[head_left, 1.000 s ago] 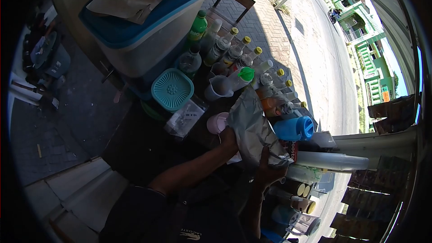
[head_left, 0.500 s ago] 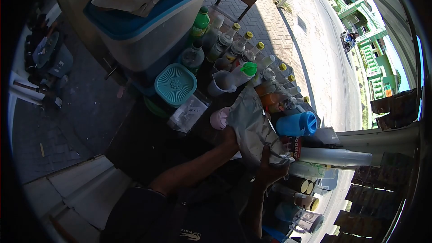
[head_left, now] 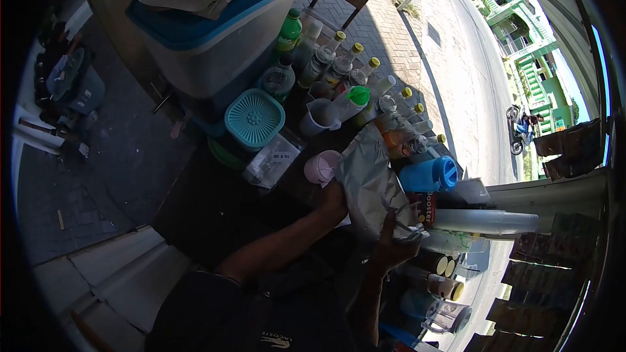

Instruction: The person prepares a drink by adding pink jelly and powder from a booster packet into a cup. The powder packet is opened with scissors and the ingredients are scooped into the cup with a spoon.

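A crumpled silver foil bag [head_left: 368, 179] is held between my two hands above the dark table. My left hand [head_left: 334, 201] grips its near left edge, with the fingers partly hidden behind the foil. At the bag's lower right end, my right hand [head_left: 393, 244] is closed on it, thumb up against the foil. A pink cup [head_left: 321, 167] stands just beyond my left hand. To the left of the cup lies a clear plastic packet [head_left: 272, 160] with a printed label. What the bag holds is hidden.
Several yellow-capped bottles [head_left: 324, 58] stand behind the bag. A teal-lidded container [head_left: 255, 118] and a large blue-lidded bin [head_left: 215, 45] are at the left. A blue jug [head_left: 428, 175], stacked plastic cups [head_left: 482, 220] and several jars are at the right. A motorbike rider is on the road.
The motorbike has moved down along the road. My hands and the foil bag have hardly moved; the view has shifted slightly.
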Demonstrator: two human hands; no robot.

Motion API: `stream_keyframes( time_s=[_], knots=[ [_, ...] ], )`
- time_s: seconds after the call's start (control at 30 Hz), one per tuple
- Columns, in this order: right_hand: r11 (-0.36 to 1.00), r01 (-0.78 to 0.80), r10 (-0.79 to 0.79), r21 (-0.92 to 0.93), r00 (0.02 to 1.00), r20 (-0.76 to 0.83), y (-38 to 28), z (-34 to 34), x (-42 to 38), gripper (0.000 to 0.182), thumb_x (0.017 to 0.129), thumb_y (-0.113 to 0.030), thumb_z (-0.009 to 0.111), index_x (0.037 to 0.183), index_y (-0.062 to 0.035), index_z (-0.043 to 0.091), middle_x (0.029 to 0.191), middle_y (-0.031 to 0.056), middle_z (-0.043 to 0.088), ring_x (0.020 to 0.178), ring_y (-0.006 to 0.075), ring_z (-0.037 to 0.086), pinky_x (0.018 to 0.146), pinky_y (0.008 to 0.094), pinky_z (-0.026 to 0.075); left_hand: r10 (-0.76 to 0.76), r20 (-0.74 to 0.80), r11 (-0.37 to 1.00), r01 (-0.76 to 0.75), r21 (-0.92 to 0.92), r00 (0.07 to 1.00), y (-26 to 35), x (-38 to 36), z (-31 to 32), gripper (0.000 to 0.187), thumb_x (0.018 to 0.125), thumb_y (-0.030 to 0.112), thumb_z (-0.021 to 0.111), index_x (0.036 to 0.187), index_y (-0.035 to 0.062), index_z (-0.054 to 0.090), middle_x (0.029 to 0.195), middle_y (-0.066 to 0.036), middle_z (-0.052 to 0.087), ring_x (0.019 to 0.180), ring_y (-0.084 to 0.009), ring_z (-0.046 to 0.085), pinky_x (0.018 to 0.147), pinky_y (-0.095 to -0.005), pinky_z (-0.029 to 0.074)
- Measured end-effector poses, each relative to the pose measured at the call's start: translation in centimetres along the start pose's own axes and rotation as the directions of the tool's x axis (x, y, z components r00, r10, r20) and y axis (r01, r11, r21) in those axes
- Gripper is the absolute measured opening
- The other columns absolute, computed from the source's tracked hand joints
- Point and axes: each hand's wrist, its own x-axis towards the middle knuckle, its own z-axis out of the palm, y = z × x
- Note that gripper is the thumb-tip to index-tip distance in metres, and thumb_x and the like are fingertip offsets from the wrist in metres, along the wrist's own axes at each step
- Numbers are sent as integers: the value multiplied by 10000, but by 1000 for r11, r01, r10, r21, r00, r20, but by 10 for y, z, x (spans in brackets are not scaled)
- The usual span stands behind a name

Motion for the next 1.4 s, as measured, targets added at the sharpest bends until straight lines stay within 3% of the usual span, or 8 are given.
stream_keyframes(
  time_s=[0.5, 0.57, 0.6, 0.8, 0.9, 0.97, 1.2, 1.4],
  knots=[
    [989, 78, -82, -126, 996, -31, -2, -4, -6, 456, 727, -220, 822, 959, 103, 599, 889, 205, 646, 810, 314, 630, 750, 427, 481, -23, 71, 998, 27, -49, 997, -9, 7, -2, 397, 991, 302, 465, 1219, -17, 529, 1211, -159, 581, 1087, -290, 585, 984, -406, 463],
    [997, 40, -42, -70, 998, -38, -8, -4, -7, 442, 744, -188, 809, 994, 110, 598, 939, 208, 654, 853, 295, 640, 779, 408, 494, 2, -112, 1000, 1, 23, 994, -4, -14, 20, 394, 997, 280, 434, 1232, -28, 510, 1204, -178, 578, 1094, -303, 581, 979, -424, 467],
    [997, 42, -44, -71, 998, -39, -7, -4, -6, 442, 744, -188, 809, 994, 110, 598, 939, 208, 654, 853, 295, 640, 779, 408, 494, 0, -110, 1000, 2, 23, 994, -6, -9, 16, 394, 997, 280, 434, 1232, -28, 510, 1204, -178, 578, 1094, -303, 581, 979, -424, 467],
    [993, 60, -62, -102, 998, -20, -3, -6, -5, 461, 750, -171, 803, 1040, 120, 593, 992, 209, 657, 894, 282, 646, 804, 395, 506, -58, -43, 997, 56, -50, 997, -12, 11, 1, 384, 1006, 242, 371, 1260, -27, 478, 1232, -192, 554, 1111, -314, 573, 983, -441, 466],
    [1000, 19, -20, -25, 1000, -22, -3, -5, -3, 462, 742, -173, 807, 1031, 119, 596, 984, 209, 659, 890, 284, 646, 796, 399, 506, -49, -8, 999, 49, 2, 999, -5, -6, 15, 394, 1006, 272, 393, 1263, -13, 480, 1251, -181, 543, 1115, -307, 571, 991, -427, 462],
    [998, 12, -12, -63, 1000, 6, -1, -3, 1, 457, 733, -171, 813, 1015, 117, 599, 966, 203, 661, 879, 279, 644, 788, 399, 505, 9, 122, 1000, -7, -15, 993, -4, 0, 10, 428, 1002, 317, 414, 1280, -3, 472, 1266, -166, 538, 1120, -297, 568, 1007, -420, 449],
    [990, 17, -6, -142, 997, 73, 5, 1, 14, 401, 740, -125, 804, 997, 87, 581, 956, 168, 644, 862, 254, 650, 739, 364, 533, 42, 163, 999, -44, 11, 986, -4, 16, 0, 433, 996, 342, 432, 1275, 14, 483, 1230, -140, 565, 1119, -269, 574, 990, -403, 463],
    [986, 111, -105, -127, 993, 54, 5, 3, 29, 424, 732, -128, 812, 1013, 90, 582, 943, 161, 648, 836, 239, 643, 744, 360, 521, -9, -178, 972, 51, 228, 984, -9, 14, -14, 296, 974, 214, 459, 1192, 33, 544, 1113, -98, 603, 1037, -225, 584, 905, -353, 477]
  ],
)
